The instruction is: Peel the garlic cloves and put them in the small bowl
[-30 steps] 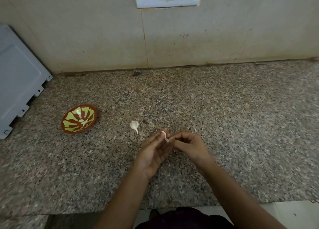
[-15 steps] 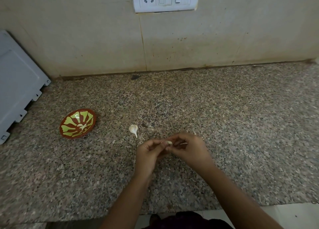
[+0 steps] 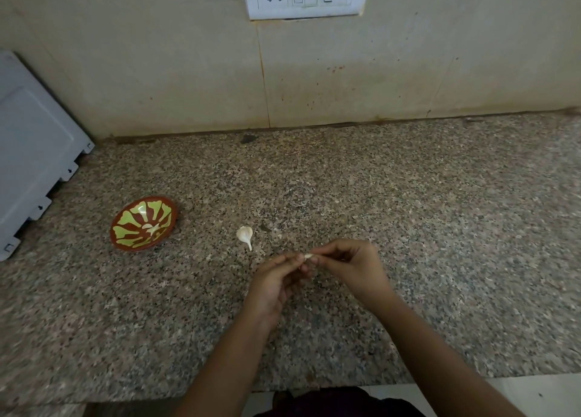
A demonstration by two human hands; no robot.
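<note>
Pinching clove [image 3: 308, 256] still: left hand [image 3: 276, 280], right hand [image 3: 353, 267].

bowl [image 3: 143, 223] left of clove [image 3: 245, 235], hands [image 3: 317, 270] right/front, on counter [image 3: 408, 212]

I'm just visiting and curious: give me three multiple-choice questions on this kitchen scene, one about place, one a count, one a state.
1. The small bowl sits where from the loose clove? A left; B right; C on it.
2. Cloves lying untouched on the counter? A none; B one; C three.
3. The held clove is: A dropped; B in the bowl; C pinched by left hand and right hand.
Answers: A, it stands to that clove's left; B, only one lies there; C, fingertips of both meet on it.
</note>
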